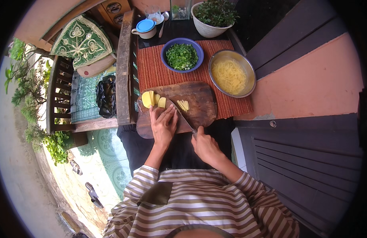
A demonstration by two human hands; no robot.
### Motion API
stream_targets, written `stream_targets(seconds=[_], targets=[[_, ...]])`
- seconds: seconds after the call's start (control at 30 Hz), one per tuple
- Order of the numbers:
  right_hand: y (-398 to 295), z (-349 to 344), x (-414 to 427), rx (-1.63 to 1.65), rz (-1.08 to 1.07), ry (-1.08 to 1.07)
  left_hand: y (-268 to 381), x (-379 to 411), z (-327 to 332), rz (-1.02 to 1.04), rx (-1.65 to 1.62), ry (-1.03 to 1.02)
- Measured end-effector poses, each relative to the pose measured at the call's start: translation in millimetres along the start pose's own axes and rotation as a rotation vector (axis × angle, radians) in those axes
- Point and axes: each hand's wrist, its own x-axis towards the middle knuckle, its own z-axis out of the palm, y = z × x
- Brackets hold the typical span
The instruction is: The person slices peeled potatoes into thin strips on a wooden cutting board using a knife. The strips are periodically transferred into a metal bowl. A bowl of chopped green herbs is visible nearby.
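A worn wooden cutting board (198, 92) lies before me. My right hand (208, 145) grips the handle of a kitchen knife (183, 117), its blade slanting up and left across the board. My left hand (164, 123) rests on the board with fingers spread, its fingertips beside the blade and near the yellow potato slices (148, 99). Whether those fingers pin a piece is hidden. Two smaller cut pieces (161, 102) sit right of the overlapping slices. Beyond the blade is a small group of thin potato strips (183, 105).
On the orange woven mat (150, 62) stand a purple bowl (163, 61) of chopped greens and a metal bowl (253, 80) of yellow strips. Behind are a blue-lidded mug (146, 29), a glass (153, 13) and a potted plant (211, 29). A wooden armrest (126, 74) borders the left.
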Motion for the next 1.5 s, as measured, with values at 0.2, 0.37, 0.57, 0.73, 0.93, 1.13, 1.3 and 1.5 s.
stream_targets(seconds=[0.2, 0.37, 0.57, 0.73, 0.93, 1.13, 1.3, 1.5], targets=[[8, -2, -4, 0.061, -0.014, 0.023, 2, 5, 1, 0.060, 0.055, -0.003], [2, -26, -10, 0.011, 0.010, 0.045, 4, 8, 5, 0.041, 0.028, -0.073], [14, -42, -15, -0.049, -0.066, 0.186, 25, 9, -10, 0.055, 0.043, -0.087], [15, -48, -21, -0.099, -0.073, 0.263, 33, 4, -13, 0.185, -0.032, -0.237], [11, -62, -32, -0.137, -0.075, 0.258, 32, 10, -8, 0.142, 0.013, -0.236], [23, -74, -47, -0.066, -0.137, 0.279, 23, 23, -10, 0.131, -0.014, -0.246], [45, -91, -47, 0.178, -0.149, 0.198, 24, 30, -19, -0.083, -0.161, -0.200], [76, -99, -33, 0.554, 0.069, -0.068, 18, 32, -11, -0.164, -0.239, -0.302]])
